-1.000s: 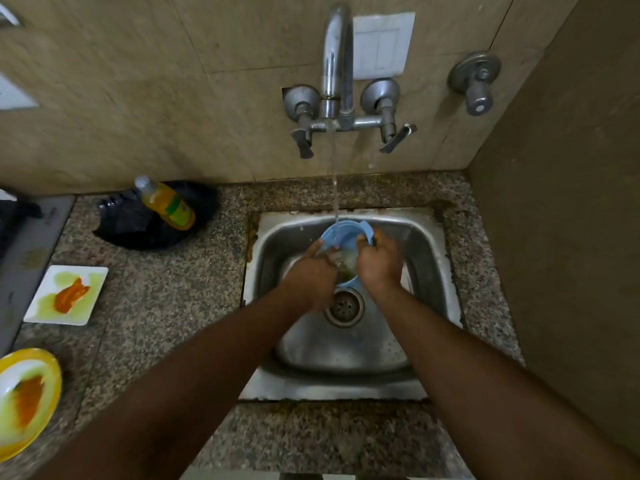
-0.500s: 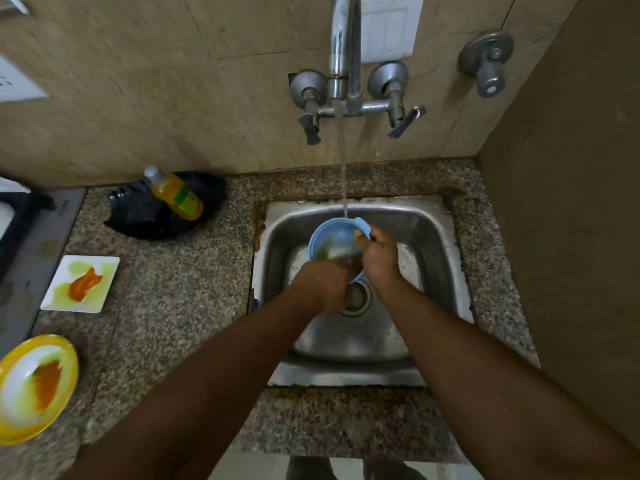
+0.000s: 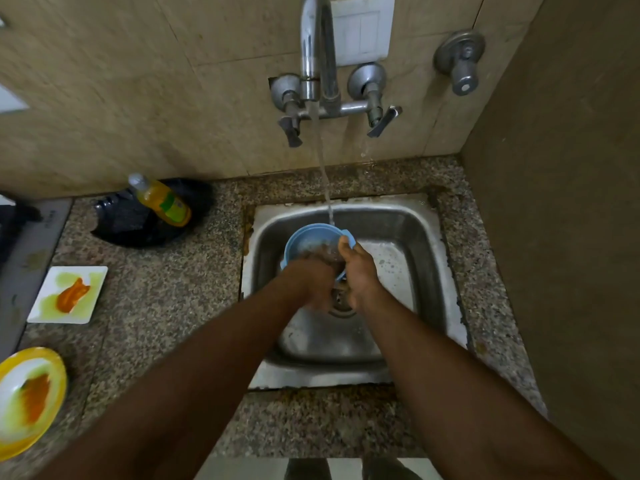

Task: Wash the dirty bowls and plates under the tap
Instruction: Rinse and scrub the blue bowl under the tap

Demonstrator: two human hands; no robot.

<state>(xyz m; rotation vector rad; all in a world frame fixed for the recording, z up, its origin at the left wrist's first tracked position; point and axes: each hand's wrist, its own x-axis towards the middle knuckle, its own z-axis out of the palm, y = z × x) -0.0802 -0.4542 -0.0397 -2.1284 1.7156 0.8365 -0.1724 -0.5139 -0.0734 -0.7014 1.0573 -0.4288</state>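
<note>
A light blue bowl point(image 3: 306, 239) is held tilted over the steel sink point(image 3: 412, 233), under the stream from the wall tap point(image 3: 317, 60). My right hand point(image 3: 358, 268) grips the bowl's right rim, thumb over the edge. My left hand point(image 3: 308, 282) is blurred and reaches into the bowl, its fingers hidden in the splash. On the counter at the left lie a white square plate point(image 3: 67, 294) smeared with orange and green sauce, and a yellow-rimmed bowl point(image 3: 29, 400) with the same smears.
A yellow soap bottle point(image 3: 162, 200) lies on a black bag point(image 3: 138, 223) behind the plates. The tap's two lever handles and a separate wall valve point(image 3: 460, 64) sit above the sink. A brown wall closes the right side.
The bowl has shifted left under the stream and turned more open toward me. My left hand has moved from the rim into the bowl. The view has tilted down.
</note>
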